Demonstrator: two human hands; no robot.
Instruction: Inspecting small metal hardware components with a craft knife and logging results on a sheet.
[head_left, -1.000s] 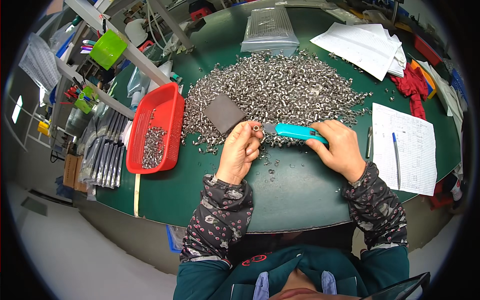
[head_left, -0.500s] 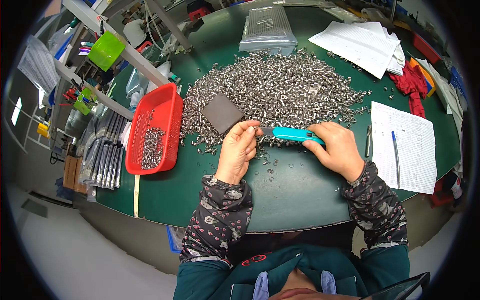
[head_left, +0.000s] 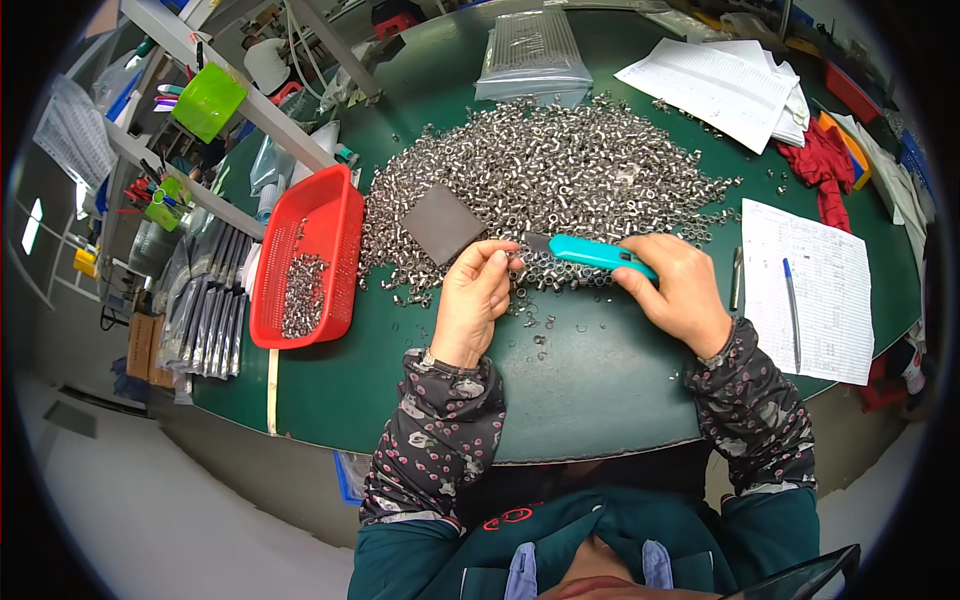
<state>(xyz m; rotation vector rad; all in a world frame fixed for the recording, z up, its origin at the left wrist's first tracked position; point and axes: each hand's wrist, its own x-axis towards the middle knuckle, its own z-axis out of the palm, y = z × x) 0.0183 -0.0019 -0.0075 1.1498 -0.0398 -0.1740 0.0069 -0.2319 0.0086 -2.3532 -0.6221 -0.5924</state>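
My right hand grips a teal utility knife, its dark blade pointing left toward my other hand. The blade tip is close to the left fingertips, with a small gap. With thumb and forefinger pinched, my left hand holds a small metal ring, mostly covered by the fingers and hard to separate from those behind. Beyond both hands spreads a wide pile of small shiny metal rings. A dark grey square block lies on the pile's near left part, just beyond my left hand.
A red plastic basket with some rings stands left on the green table. To the right lie a written sheet, a pen and a red cloth. Papers and a clear plastic pack sit at the back.
The knife has tilted, its blade end moving up and slightly away from the left fingertips. My right hand turned with it. My left hand stays nearly in place.
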